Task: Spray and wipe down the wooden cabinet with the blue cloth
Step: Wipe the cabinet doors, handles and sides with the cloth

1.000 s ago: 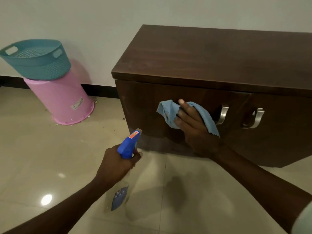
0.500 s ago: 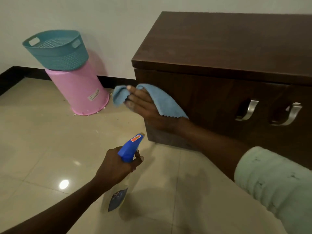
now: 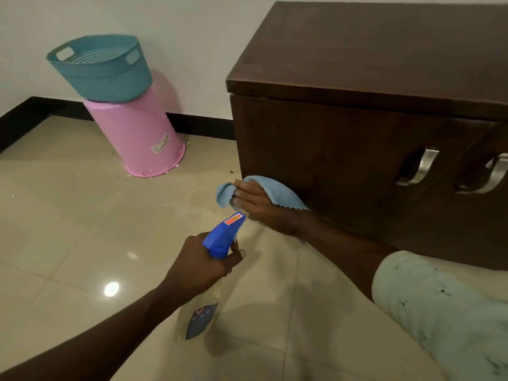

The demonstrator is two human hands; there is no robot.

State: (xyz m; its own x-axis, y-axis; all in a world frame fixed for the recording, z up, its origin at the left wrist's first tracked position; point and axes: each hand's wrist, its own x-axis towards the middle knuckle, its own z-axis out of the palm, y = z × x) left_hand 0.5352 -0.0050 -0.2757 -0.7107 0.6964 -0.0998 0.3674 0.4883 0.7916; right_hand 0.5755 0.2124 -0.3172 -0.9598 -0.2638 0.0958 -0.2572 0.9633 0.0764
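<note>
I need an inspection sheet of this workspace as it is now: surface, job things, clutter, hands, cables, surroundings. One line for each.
Surface: wooden cabinet, dark brown, doors shut, two metal handles.
Job's things: blue cloth pressed on the cabinet's lower left front corner; spray bottle, blue head, nozzle toward the cabinet.
Clutter: small crumbs on the floor near the pink bucket.
Hands: right hand holds the cloth; left hand grips the bottle.
Cables: nothing seen.
Surroundings: teal basket on the upturned pink bucket; glossy tiled floor; white wall.
</note>
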